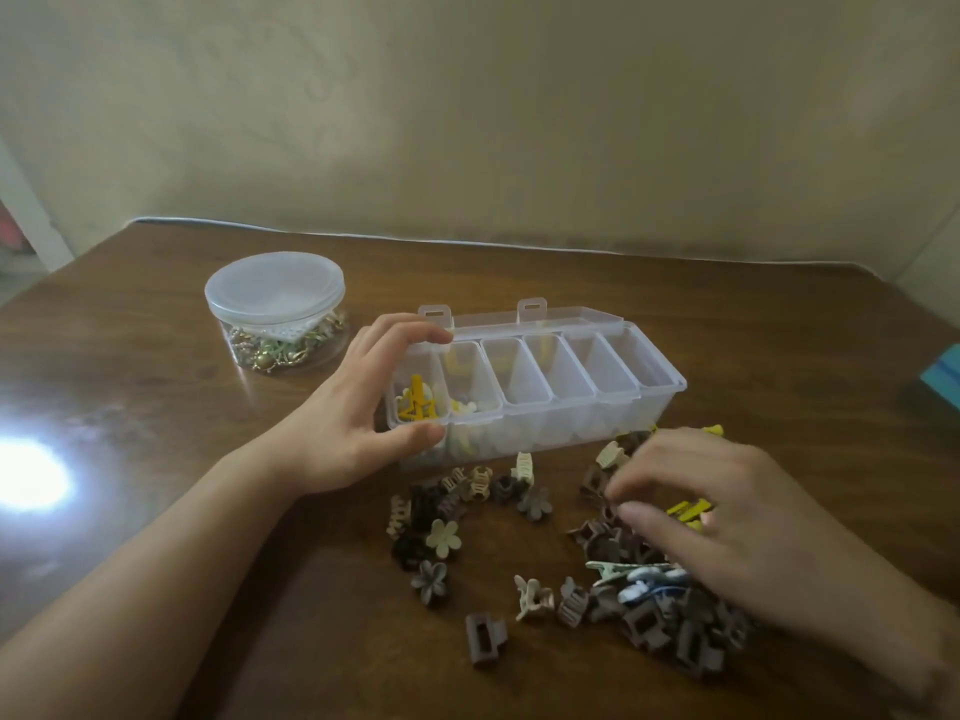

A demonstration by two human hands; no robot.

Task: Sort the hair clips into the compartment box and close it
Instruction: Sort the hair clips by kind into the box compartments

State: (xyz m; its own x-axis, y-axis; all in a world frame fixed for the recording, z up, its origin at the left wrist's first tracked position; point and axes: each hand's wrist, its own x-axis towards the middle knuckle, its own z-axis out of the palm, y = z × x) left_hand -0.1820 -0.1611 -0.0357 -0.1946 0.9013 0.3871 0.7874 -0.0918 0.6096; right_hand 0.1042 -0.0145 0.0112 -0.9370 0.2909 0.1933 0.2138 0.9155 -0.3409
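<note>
Fingers of my left hand (358,407) curl round the left end of the compartment box (535,392), thumb on its near wall and fingertips over its far rim, steadying it; the fingers of my right hand (727,522) are bent down into the heap of hair clips (623,553), and whether they have pinched a clip yet I cannot tell, since the hand hides what is beneath it, though yellow clips (688,510) show just by my thumb. From the head view, the one view I have, the box sits near the middle of the bench (156,459), its clear lid (535,317) folded back behind it. Its leftmost compartment holds some yellow clips, the next one a few pale ones, and the other compartments look bare as far as I can see through the plastic. Most clips lie loose between the box and the near edge: brown claws, beige flowers, some blue and white ones by my right hand. I judge the sorting barely begun, with nearly all the clips left and the lid not yet shut. A round lidded tub (275,309) of trinkets stands toward the far left corner.
</note>
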